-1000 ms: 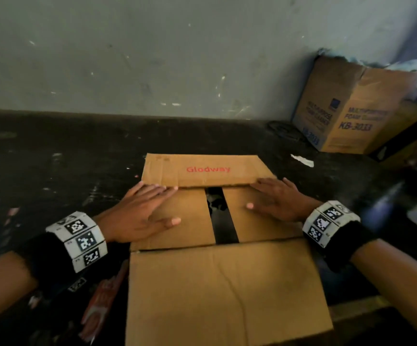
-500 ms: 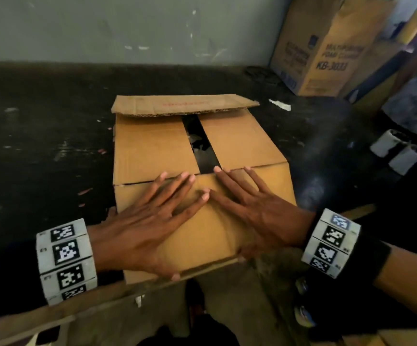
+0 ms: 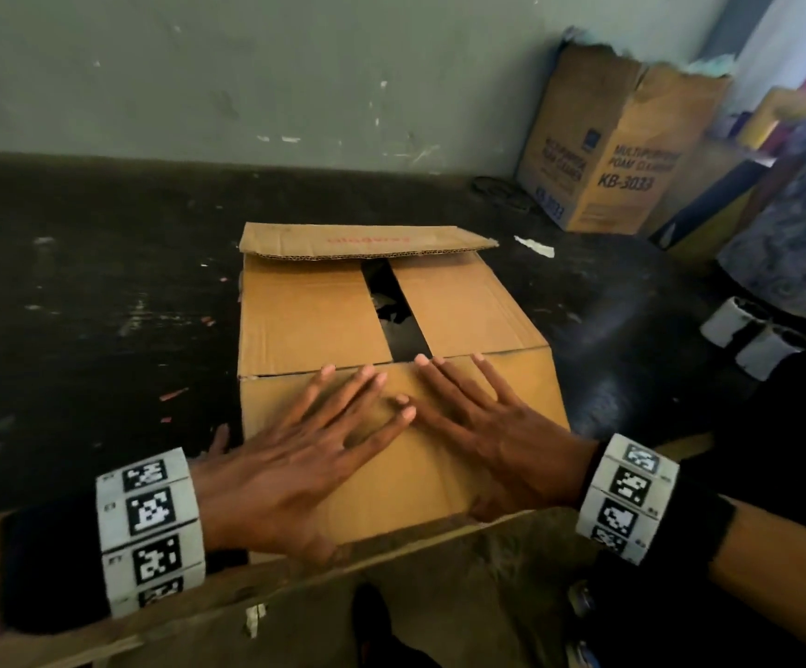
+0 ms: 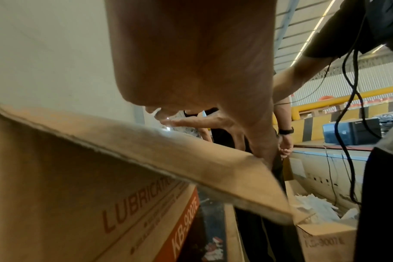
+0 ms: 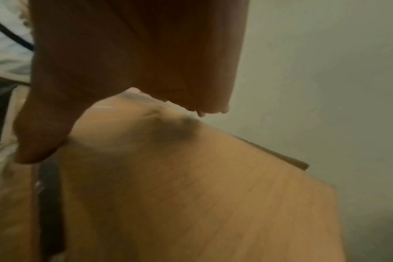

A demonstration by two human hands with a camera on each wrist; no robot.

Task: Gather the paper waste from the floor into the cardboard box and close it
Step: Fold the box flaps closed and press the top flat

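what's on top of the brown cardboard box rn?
Left hand and right hand press flat on the brown cardboard box's near flap. Contents mostly covered; only dark scraps show through the gap.

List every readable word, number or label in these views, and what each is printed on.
"KB-3033": box by the wall, with "MULTIPURPOSE" above; next line blurred.
"LUBRICATI...", cut off: side of the box in the left wrist view.
"KB-9007...": its orange stripe.
Red word on the far flap: too foreshortened to read.
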